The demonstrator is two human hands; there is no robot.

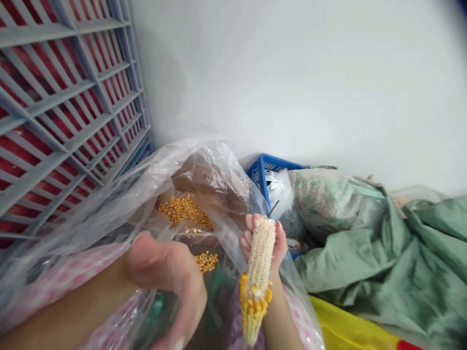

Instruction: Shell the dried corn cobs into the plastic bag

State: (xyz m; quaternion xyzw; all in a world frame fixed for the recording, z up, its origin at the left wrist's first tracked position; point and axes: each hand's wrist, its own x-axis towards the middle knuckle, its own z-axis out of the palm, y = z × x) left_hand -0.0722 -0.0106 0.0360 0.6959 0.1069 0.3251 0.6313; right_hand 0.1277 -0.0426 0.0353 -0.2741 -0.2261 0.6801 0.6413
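Observation:
My right hand (279, 250) is wrapped round a corn cob (261, 248). Most of the cob is stripped bare and pale, with yellow kernels (255, 306) left round its lower end. A thin dark spike (273, 209) sticks out by the fingers; what it belongs to is hidden. To the left, my left hand (171, 272) is bent at the wrist, slightly blurred, thumb apart from the fingers, and holds nothing visible. Below both hands a clear plastic bag (160, 170) gapes, with loose corn kernels (186, 211) inside and a smaller heap of kernels (206, 261) nearer me.
A slatted plastic crate (82, 90) with red behind its slats rises at the left. Against the white wall (292, 73) stands a blue basket (260, 172) holding bags. Green cloth (386, 253) and a yellow sheet (350, 325) lie at the right.

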